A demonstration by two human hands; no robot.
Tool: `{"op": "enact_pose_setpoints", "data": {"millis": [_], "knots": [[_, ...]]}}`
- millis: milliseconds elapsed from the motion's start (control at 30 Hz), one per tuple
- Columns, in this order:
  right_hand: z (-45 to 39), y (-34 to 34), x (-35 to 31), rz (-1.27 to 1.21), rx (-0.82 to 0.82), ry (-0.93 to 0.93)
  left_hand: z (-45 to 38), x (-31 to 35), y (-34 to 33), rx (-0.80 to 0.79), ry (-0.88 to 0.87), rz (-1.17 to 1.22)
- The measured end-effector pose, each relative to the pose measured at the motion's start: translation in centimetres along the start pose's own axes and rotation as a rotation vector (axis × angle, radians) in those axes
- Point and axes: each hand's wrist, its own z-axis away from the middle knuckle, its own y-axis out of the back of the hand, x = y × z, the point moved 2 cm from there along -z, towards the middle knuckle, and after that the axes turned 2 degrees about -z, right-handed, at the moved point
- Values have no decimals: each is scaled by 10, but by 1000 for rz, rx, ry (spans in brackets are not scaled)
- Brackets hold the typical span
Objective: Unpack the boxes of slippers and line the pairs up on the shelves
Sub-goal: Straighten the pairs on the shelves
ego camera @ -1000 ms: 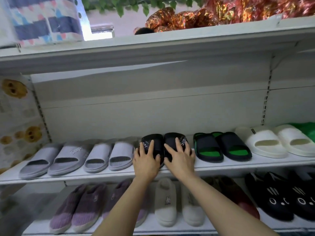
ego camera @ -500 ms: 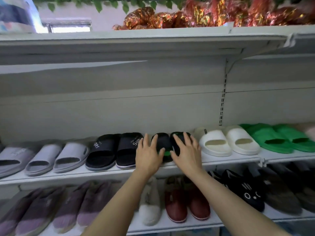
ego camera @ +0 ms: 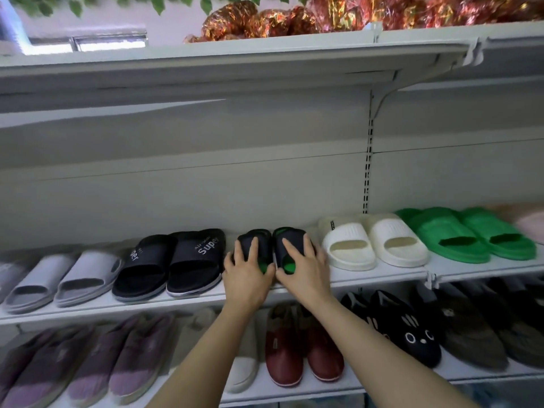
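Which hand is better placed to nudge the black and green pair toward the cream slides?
Probably left: the left hand lies on the pair on the side away from the cream slides.

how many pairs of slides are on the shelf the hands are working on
5 full pairs: grey pair leftmost, black "Super" pair, black-and-green pair under both hands, cream pair, green pair. Cut-off slippers at both frame edges suggest more.

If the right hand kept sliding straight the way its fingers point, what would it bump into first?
The right hand already rests on a black-and-green slipper, fingers pointing toward the back. Going on, it would push that slipper and probably meet the shelf's white back wall first, though depth is hard to judge.
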Motion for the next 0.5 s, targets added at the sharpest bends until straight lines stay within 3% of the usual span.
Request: {"op": "enact_pose_setpoints", "data": {"millis": [133,300,400,500], "knots": [[2,4,2,-14,7,17,3,3,1,3,4,-5],[18,38,26,-94,257,129,11,32,15,233,-101,61],[13,67,63,-50,389,98,9,72,15,200,-172,96],[5,91,105,48,386,-16,11,117,0,155,-236,92]]}}
